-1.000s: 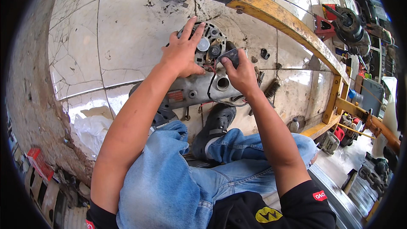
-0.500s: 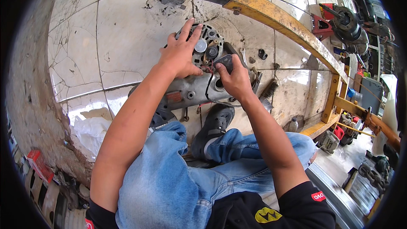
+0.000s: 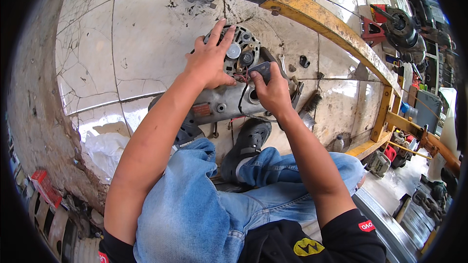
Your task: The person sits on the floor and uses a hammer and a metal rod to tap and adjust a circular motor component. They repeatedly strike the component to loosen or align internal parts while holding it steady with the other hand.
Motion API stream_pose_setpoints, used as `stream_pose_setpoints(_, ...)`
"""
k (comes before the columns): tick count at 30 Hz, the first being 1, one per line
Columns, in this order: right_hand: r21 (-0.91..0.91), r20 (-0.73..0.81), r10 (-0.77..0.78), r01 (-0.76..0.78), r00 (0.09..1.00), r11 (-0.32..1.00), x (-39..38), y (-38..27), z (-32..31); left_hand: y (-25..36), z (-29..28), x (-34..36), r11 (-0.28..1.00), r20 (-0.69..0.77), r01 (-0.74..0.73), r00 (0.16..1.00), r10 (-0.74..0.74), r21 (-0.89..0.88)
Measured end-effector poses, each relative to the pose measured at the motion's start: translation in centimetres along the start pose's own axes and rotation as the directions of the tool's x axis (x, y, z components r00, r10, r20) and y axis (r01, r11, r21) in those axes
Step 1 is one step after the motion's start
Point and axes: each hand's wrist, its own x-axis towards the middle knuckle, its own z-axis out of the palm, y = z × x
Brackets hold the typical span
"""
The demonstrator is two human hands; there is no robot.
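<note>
and here the round slotted metal part (image 3: 234,50) is sitting by the tiled floor (image 3: 146,44), just beyond the long grey metal cover (image 3: 222,108), partly hiding under the left hand (image 3: 206,65). that hand is spreading wide, fingers apart, resting on the part without wrapping it. the right hand (image 3: 274,90) is pinching a dark flat piece (image 3: 262,69) between thumb and fingers, close by the part's near right edge. the round part is looking heavy and stiff, maybe slick with grime, so its solid outer rim is offering the best hold; the thin red wires (image 3: 241,76) are seeming the fragile bit. the dark flat piece is looking light and rigid, its edges promising good grip. over to containers: a small clear bottle (image 3: 338,143) is standing near the yellow frame (image 3: 331,27), contents too small to tell; a crumpled white plastic bag (image 3: 104,151) is lying at left, its inside not showing.
</note>
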Motion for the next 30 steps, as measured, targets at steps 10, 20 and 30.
stream_pose_setpoints(10,0.039,-0.096,-0.003,0.006,0.995,0.999,0.2,0.2,0.5,-0.6,0.8,0.2,0.999,-0.029,-0.013,1.0,0.012,-0.035)
stream_pose_setpoints(20,-0.022,0.002,0.051,-0.05,0.999,0.998,0.9,-1.1,-0.4,0.2,0.1,-0.1,1.0,-0.001,0.008,1.0,-0.008,0.001)
stream_pose_setpoints(30,-0.05,0.069,0.086,-0.082,0.994,0.995,0.8,-2.2,-0.8,-0.1,0.3,-0.1,1.0,-0.016,0.0,1.0,0.001,0.01)
